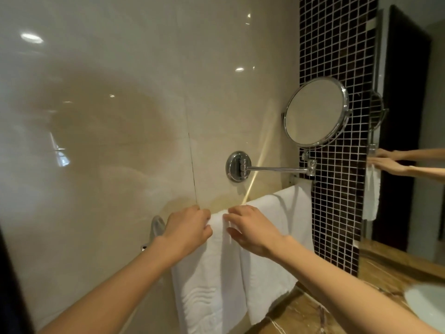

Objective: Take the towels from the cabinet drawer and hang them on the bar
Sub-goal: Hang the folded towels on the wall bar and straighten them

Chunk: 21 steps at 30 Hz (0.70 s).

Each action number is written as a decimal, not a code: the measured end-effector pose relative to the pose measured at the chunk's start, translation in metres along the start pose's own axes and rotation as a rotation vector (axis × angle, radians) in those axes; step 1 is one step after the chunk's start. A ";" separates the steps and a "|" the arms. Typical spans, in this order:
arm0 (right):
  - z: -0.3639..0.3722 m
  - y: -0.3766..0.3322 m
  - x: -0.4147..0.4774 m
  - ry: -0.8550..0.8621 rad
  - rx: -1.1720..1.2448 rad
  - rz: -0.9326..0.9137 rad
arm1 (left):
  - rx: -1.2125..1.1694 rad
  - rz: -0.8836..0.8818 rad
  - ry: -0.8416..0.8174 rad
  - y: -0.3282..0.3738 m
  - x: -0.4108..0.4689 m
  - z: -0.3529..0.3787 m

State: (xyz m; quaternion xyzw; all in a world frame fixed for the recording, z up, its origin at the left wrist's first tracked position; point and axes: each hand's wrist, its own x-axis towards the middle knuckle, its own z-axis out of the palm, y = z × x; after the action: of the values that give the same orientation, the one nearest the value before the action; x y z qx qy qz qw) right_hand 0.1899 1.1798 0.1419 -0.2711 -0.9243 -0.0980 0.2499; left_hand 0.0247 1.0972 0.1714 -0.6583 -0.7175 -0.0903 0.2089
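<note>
In the head view, two white towels hang side by side over the bar [304,182] on the glossy beige wall: the near towel [209,273] under the hands and the far towel [279,208] beyond it. The left hand [186,227] grips the near towel's top fold at the bar, while the right hand [250,229] pinches the same fold between curled fingers and thumb. A round swing-arm mirror [315,112] juts from the wall above, and the stone counter [301,314] lies below the towels.

Glossy beige wall tiles [120,92] reflect bright light spots. A dark mosaic strip [337,44] runs at right, behind 1 round chrome mirror [315,112]. Near right, a brown marble counter [301,314] holds a white basin [428,307].
</note>
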 end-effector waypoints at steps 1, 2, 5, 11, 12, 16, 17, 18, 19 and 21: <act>0.000 0.001 0.000 -0.006 0.007 0.002 | 0.009 0.004 0.002 0.001 0.001 -0.001; 0.000 0.003 0.000 -0.013 0.015 0.005 | 0.019 0.008 0.006 0.004 0.002 -0.002; -0.004 0.012 0.000 -0.024 0.041 0.044 | 0.014 0.036 0.013 0.015 0.007 -0.001; -0.011 0.039 -0.001 -0.063 0.019 0.181 | -0.011 0.143 -0.053 0.039 0.027 0.011; -0.011 0.044 -0.001 -0.065 0.021 0.192 | -0.007 0.149 -0.067 0.043 0.032 0.013; -0.009 0.059 -0.008 -0.101 0.015 0.208 | 0.023 0.184 -0.094 0.056 0.047 0.017; -0.008 0.061 -0.009 -0.109 0.013 0.211 | 0.030 0.194 -0.094 0.058 0.050 0.018; -0.006 0.063 -0.010 -0.108 0.014 0.210 | 0.035 0.203 -0.089 0.059 0.052 0.018; -0.004 0.065 -0.011 -0.101 0.015 0.208 | 0.040 0.210 -0.083 0.059 0.053 0.018; -0.002 0.066 -0.011 -0.090 0.022 0.210 | 0.052 0.220 -0.079 0.060 0.056 0.017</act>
State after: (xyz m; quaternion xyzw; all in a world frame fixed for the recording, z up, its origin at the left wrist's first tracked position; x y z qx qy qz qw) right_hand 0.2351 1.2295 0.1410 -0.3680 -0.9021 -0.0489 0.2198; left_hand 0.0779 1.1625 0.1706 -0.7305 -0.6507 -0.0223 0.2061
